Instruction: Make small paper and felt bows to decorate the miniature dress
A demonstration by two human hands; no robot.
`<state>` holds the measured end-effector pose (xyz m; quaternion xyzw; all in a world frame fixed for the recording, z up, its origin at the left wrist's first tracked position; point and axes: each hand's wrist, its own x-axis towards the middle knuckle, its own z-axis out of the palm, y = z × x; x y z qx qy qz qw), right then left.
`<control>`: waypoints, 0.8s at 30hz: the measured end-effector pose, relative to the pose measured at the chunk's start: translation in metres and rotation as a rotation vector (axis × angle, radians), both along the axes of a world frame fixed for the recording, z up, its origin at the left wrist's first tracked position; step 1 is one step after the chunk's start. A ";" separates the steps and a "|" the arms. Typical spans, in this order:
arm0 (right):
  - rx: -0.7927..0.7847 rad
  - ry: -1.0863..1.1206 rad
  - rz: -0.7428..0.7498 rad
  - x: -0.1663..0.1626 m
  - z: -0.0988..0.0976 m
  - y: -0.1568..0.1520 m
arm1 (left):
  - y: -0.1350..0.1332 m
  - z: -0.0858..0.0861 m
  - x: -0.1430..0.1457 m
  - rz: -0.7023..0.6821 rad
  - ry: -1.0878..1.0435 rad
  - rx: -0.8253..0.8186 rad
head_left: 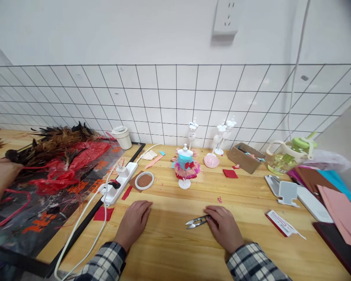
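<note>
My left hand (pixel 134 220) lies on the wooden table beside the power strip, its fingers stretched out and holding nothing. Thread snips (pixel 197 222) point to the left on the tabletop, with the fingers of my right hand (pixel 224 226) closed round their rear end. Straight ahead of both hands stands a small white dress form (pixel 185 183) in a blue bodice with a red bow and a ruffled pink and red skirt. To its left, a roll of white tape (pixel 144 180) rests on a brown piece of material.
A power strip (pixel 119 185) with cables lies left. Beyond it, another person's hand (pixel 2 171) is at a feather bundle (pixel 58 140) and red plastic. Bare dress forms (pixel 219 136), a pink bowl (pixel 211 160), a cardboard box (pixel 245 158) and a jug (pixel 289 156) line the wall.
</note>
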<state>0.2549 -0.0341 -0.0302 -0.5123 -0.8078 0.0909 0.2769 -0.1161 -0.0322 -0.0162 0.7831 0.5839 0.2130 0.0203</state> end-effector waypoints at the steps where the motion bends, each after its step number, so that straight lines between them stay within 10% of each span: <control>1: 0.021 0.005 -0.030 0.005 0.000 0.007 | 0.000 0.001 0.006 -0.050 0.002 -0.007; 11: 0.136 -0.048 -0.536 0.066 0.002 0.130 | 0.065 0.014 0.114 -0.261 0.143 -0.212; 24: 0.182 0.138 -0.833 0.080 -0.002 0.134 | 0.098 -0.009 0.133 -0.254 0.059 -0.008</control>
